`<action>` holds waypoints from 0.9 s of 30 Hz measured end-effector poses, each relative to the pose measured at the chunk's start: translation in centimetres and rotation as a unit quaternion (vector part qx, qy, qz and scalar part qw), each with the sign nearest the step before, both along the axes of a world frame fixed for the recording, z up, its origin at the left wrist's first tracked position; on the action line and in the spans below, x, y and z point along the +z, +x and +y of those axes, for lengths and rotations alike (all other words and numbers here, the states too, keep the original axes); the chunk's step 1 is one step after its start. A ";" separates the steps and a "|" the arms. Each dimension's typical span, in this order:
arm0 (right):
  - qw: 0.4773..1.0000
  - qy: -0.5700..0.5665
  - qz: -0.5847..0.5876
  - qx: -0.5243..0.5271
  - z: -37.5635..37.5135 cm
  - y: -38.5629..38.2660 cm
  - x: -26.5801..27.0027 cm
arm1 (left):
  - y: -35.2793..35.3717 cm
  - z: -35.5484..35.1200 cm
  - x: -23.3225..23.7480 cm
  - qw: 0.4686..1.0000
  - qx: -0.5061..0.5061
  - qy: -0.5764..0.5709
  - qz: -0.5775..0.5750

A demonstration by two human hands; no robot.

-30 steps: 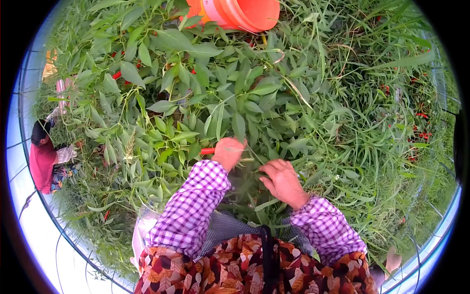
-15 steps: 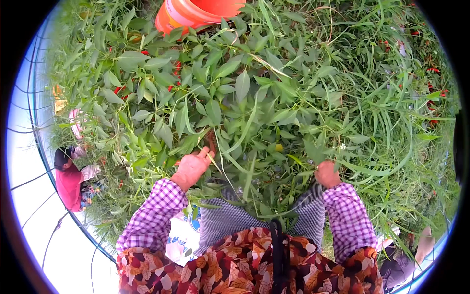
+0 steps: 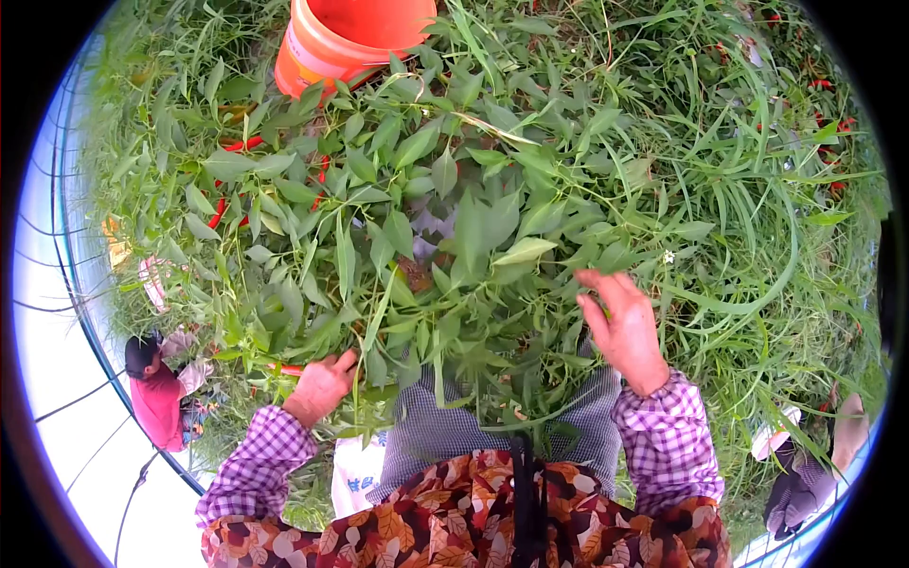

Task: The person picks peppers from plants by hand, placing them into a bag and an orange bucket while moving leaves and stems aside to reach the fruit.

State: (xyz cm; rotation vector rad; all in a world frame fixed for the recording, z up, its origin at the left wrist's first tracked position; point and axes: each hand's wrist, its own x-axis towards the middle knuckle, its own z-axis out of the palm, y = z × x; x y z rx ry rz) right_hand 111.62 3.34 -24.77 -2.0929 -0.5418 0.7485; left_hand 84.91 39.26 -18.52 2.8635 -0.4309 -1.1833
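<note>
My left hand is low on the left side of a leafy pepper plant, its fingers curled in at a stem. A red chili pepper shows right beside its knuckles; what the fingers close on is hidden. On the right, my right hand is raised at the outer leaves, thumb and fingers apart, with no fruit visible in it. More red chili peppers hang among leaves on the left.
An orange bucket stands beyond the plant. A white printed sack lies by my left leg. A person crouches at far left, and part of another person shows at lower right. Tall grass grows on the right.
My left hand has drawn back toward the lower left, out of the middle foliage. My right hand has lifted slightly and its fingers have spread. The view has shifted, showing more of the bucket.
</note>
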 end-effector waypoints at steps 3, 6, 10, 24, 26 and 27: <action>0.962 0.061 -0.245 -0.106 4.7 4.2 0.0 | -3.3 1.8 1.4 0.999 -0.025 -0.033 -0.017; 0.946 -0.119 -0.296 -0.060 6.8 7.3 -6.5 | -5.5 3.0 3.8 0.992 -0.059 0.020 0.110; 0.952 -0.299 0.052 0.046 5.2 4.8 -15.2 | -8.5 4.1 4.9 0.983 -0.113 0.077 0.124; 0.948 -0.008 0.292 -0.124 -1.7 -1.5 -15.6 | -17.5 13.1 2.8 0.971 0.179 0.016 0.158; 0.959 0.022 0.240 -0.149 -4.4 1.7 -15.3 | -19.7 14.4 1.9 0.765 0.609 -0.132 0.162; 0.957 -0.018 0.260 -0.130 -4.7 3.9 -12.5 | -20.6 14.6 1.6 0.743 0.642 -0.135 0.130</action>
